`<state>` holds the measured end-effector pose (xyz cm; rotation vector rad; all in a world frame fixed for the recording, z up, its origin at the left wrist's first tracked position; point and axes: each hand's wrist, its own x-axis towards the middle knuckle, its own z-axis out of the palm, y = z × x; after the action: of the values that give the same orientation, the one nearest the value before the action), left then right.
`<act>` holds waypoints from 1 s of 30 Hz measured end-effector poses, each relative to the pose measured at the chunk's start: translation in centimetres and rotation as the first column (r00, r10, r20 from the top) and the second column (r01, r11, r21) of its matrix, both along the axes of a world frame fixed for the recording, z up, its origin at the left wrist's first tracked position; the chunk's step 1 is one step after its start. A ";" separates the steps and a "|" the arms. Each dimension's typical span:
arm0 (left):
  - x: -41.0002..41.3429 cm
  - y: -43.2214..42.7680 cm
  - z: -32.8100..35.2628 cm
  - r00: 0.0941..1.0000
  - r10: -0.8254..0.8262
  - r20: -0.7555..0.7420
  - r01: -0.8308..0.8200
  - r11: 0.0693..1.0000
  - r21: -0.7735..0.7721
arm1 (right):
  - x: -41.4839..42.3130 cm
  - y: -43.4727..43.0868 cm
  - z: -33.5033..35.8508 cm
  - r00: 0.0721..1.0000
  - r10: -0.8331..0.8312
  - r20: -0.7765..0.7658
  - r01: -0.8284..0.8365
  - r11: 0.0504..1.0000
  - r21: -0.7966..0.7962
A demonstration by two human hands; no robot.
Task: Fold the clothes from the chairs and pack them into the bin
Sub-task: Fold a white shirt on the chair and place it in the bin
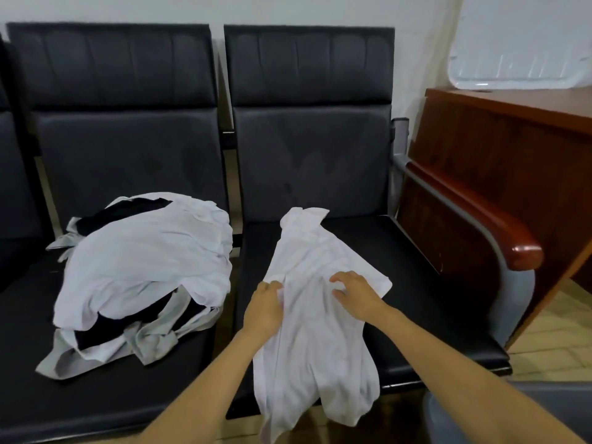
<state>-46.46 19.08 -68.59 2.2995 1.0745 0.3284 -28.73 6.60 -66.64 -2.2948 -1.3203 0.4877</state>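
Note:
A white shirt [315, 331] lies spread lengthwise on the right black chair seat [426, 299], its lower end hanging over the front edge. My left hand [264, 307] grips the shirt's left edge, fingers curled into the cloth. My right hand [355, 291] rests on the shirt near its right edge with fingers spread and slightly bent. A pile of white, grey and black clothes [144, 270] sits on the left chair seat [96, 395]. A grey bin rim [480, 411] shows at the bottom right, partly hidden by my right forearm.
A wooden armrest [525, 254] bounds the right chair. Beyond it stands a reddish wooden desk [512, 133] carrying a clear plastic lid [519, 68]. The chair backs stand against a white wall. Tiled floor shows at right.

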 end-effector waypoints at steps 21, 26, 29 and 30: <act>-3.5 4.6 2.4 0.998 0.033 -0.051 -0.056 0.822 -0.566 | 3.1 -2.5 -3.4 0.965 -0.124 0.231 0.188 0.942 -0.279; -2.6 1.9 2.0 0.989 -0.097 -0.109 0.092 0.995 -0.048 | 0.2 -4.5 -0.8 0.900 -0.186 0.394 0.282 0.938 -0.201; -0.8 -0.5 1.9 0.976 -0.219 -0.014 0.218 0.961 0.170 | -0.9 -4.2 0.8 0.874 -0.181 0.451 0.283 0.944 -0.170; -0.3 -0.8 1.6 0.974 -0.224 -0.016 0.223 0.958 0.182 | -1.0 -3.9 0.9 0.876 -0.186 0.445 0.263 0.958 -0.117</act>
<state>-46.78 18.27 -66.98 2.5531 0.7981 0.3545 -29.76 2.72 -65.74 -2.7752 -1.2068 0.0092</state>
